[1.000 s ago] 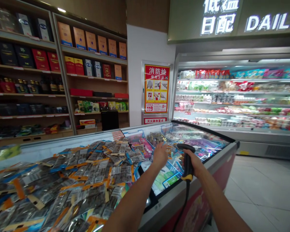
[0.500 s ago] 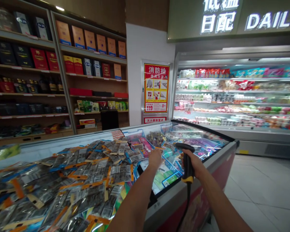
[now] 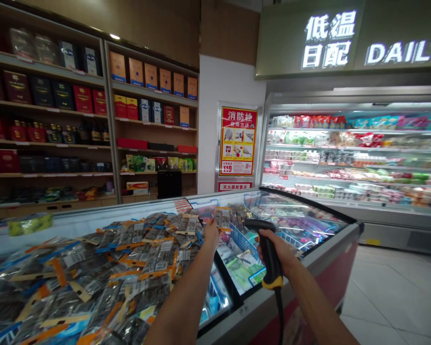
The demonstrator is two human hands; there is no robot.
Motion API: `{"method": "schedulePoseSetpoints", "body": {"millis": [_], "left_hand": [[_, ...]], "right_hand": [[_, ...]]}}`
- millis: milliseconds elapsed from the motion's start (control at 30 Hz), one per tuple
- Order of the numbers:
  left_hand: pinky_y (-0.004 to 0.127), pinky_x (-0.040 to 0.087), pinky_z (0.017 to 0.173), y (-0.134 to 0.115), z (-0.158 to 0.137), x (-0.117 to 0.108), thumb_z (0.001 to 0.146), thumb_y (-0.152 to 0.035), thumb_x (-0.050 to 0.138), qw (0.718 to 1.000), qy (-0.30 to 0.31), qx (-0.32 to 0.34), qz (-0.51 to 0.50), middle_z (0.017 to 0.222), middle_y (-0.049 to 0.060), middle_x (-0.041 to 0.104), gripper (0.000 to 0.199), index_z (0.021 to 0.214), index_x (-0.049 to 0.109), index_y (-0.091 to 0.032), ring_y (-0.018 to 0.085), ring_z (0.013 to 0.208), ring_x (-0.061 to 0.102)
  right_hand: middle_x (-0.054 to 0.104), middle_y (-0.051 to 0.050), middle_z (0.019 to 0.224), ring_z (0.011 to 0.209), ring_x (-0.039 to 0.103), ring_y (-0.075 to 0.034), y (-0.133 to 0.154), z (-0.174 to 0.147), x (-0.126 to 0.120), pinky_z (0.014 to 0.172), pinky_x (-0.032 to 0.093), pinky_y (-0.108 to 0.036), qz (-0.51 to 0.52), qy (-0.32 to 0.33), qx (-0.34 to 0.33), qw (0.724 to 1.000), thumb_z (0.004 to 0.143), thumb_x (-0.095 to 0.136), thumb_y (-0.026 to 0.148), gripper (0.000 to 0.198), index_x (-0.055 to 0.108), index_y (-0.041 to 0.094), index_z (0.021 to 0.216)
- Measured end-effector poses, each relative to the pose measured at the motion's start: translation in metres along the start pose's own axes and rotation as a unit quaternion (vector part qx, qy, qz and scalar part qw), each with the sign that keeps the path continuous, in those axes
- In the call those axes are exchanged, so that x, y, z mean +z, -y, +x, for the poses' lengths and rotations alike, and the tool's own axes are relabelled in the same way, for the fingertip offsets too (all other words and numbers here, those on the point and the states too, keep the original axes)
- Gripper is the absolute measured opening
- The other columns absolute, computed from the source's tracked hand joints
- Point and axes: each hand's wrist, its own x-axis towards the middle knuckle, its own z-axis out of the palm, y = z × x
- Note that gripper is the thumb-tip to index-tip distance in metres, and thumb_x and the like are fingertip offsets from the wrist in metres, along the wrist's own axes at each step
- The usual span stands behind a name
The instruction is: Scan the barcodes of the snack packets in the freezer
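My left hand (image 3: 211,234) is closed on the edge of a small clear packet (image 3: 223,218) with orange ends and a printed label, held up over the freezer's glass top. In my right hand (image 3: 280,250) is a black and yellow barcode scanner (image 3: 272,261), gripped by its handle. The scanner's head points left toward the packet, with a gap between them. A cord hangs from the handle's bottom. To the left of my left hand spreads a large heap of similar packets (image 3: 143,258), with orange, blue and tan ends.
The chest freezer (image 3: 345,239) has glass lids, with blue baskets (image 3: 242,239) and bagged goods beneath. Behind it stand shelves (image 3: 153,127) of boxes and bottles. A lit refrigerated display (image 3: 345,201) lines the back right. Tiled floor (image 3: 391,287) lies at the right.
My left hand has moved left and now shows a packet raised upright. The scanner has shifted slightly left and down. The camera view has tilted up a little.
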Motion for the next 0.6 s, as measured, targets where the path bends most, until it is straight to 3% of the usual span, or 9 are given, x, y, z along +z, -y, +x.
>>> {"method": "schedulePoseSetpoints", "body": {"millis": [400,600], "left_hand": [[0.019,0.043,0.052,-0.014,0.004,-0.013,0.073,-0.010,0.043,0.996,-0.004,0.004,-0.086,0.066,-0.003,0.056,0.016,0.084,0.051,-0.019,0.006,0.051,0.053],[0.019,0.042,0.053,-0.020,0.014,-0.018,0.072,-0.017,0.047,0.996,-0.006,0.085,0.017,0.067,-0.002,0.058,0.016,0.086,0.055,-0.019,0.008,0.055,0.055]], "right_hand": [[0.050,0.001,0.039,0.031,0.046,-0.008,-0.001,-0.002,0.014,0.032,0.036,-0.016,-0.011,0.029,0.020,0.999,0.072,0.048,0.036,0.025,0.050,0.014,0.061],[0.050,0.000,0.039,0.031,0.046,-0.009,0.001,0.002,0.003,0.031,0.035,-0.018,-0.028,0.001,-0.019,0.999,0.072,0.049,0.036,0.024,0.050,0.014,0.063]]}}
